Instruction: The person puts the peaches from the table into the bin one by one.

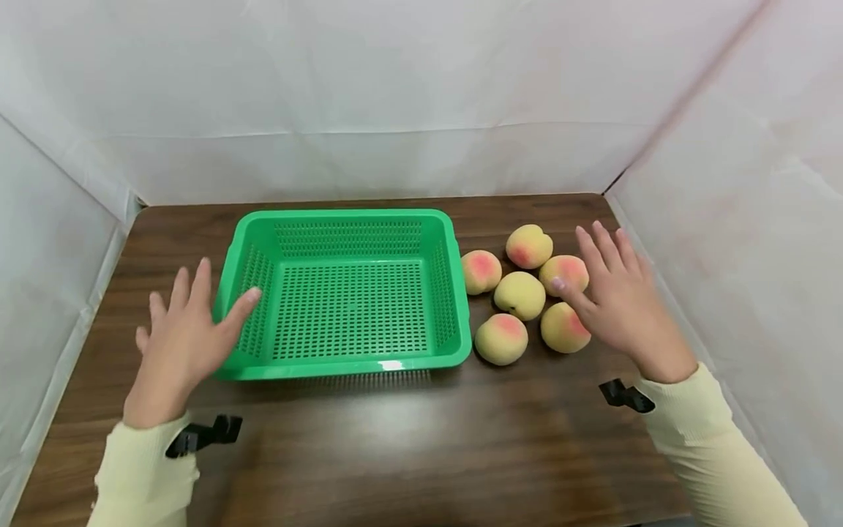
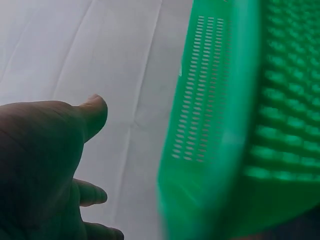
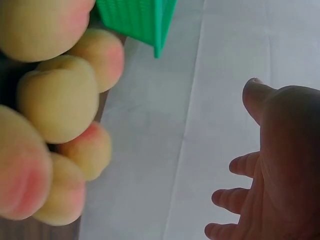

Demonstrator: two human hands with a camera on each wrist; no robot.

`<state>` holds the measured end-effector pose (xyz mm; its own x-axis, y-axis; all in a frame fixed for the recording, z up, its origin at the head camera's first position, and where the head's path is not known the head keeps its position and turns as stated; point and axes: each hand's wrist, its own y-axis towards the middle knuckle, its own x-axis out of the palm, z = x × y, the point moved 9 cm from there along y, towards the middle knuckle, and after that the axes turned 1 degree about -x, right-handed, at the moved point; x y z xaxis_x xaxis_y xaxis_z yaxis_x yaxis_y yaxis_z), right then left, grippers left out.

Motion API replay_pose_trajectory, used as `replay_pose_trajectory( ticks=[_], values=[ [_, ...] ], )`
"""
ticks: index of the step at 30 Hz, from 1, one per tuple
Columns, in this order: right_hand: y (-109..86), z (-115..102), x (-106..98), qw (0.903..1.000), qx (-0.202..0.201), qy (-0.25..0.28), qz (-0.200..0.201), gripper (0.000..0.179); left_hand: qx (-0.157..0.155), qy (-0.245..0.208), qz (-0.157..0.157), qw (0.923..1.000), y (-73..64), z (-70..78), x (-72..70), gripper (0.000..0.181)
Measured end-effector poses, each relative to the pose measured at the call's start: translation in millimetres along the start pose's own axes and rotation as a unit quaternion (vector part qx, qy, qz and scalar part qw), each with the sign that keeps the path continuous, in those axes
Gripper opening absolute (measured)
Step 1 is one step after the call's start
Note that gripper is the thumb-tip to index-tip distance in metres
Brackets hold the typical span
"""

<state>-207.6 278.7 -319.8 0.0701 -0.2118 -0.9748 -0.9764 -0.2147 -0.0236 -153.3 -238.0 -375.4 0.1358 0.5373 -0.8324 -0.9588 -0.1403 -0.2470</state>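
Note:
A green plastic basket (image 1: pixel 352 311) with slotted walls and floor stands on the table, nothing inside it. Just right of it lie several peaches (image 1: pixel 520 296), yellow with pink blushes, grouped close together. My left hand (image 1: pixel 187 337) is spread at the basket's left side, its thumb overlapping the rim in the head view and holding nothing. In the left wrist view a gap shows between that thumb (image 2: pixel 92 117) and the basket wall (image 2: pixel 200 90). My right hand (image 1: pixel 615 296) has its fingers extended beside the rightmost peaches, and nothing is in its grasp.
The dark brown wooden table (image 1: pixel 395 454) extends toward me in front of the basket. White sheeting (image 1: pixel 395 88) hangs behind it and along both sides. Black straps (image 1: pixel 204 435) with small mounts sit at both wrists over pale yellow sleeves (image 1: pixel 145 468).

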Motion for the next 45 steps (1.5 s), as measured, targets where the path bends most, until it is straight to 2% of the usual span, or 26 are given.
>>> replay_pose_trajectory(
  ticks=[4,7,9,13,16,23,28,35,40,45],
  values=[
    [-5.2,10.3,13.6,0.9998,0.016,0.015,-0.005,0.088,0.008,-0.045,-0.011,0.9989,-8.6,-23.7,21.0,0.096],
    [-7.3,16.4,21.3,0.9994,0.022,0.024,0.004,0.086,0.026,-0.09,-0.012,0.9955,-11.4,-31.2,31.3,0.092],
    [-9.1,21.0,26.7,0.9991,0.03,0.03,0.004,0.086,0.028,-0.117,-0.019,0.9926,-11.9,-34.0,37.3,0.089],
    [-15.1,30.4,38.7,0.9984,0.043,0.038,0.005,0.086,-0.009,-0.157,-0.042,0.9866,-11.0,-39.4,49.9,0.083],
    [-19.6,37.6,51.4,0.9976,0.053,0.043,0.008,0.088,-0.032,-0.189,-0.046,0.9803,-10.7,-41.9,56.8,0.078],
    [-18.6,46.7,80.3,0.9941,0.081,0.068,0.025,0.094,-0.027,-0.269,-0.022,0.9626,-14.0,-42.6,62.2,0.069],
    [-16.6,49.3,96.5,0.9923,0.096,0.072,0.03,0.096,-0.026,-0.277,-0.002,0.9604,-14.6,-44.5,60.4,0.068],
    [-12.8,54.2,110.7,0.9923,0.097,0.066,0.039,0.089,-0.038,-0.291,0.006,0.9558,-15.4,-44.1,61.2,0.068],
    [-9.7,60.1,117.8,0.9898,0.112,0.074,0.047,0.076,-0.042,-0.303,0.017,0.9518,-15.8,-43.0,61.2,0.068],
    [-5.7,62.8,122.5,0.9903,0.115,0.061,0.05,0.063,-0.046,-0.309,0.026,0.9495,-17.3,-43.6,61.2,0.068]
  ],
)
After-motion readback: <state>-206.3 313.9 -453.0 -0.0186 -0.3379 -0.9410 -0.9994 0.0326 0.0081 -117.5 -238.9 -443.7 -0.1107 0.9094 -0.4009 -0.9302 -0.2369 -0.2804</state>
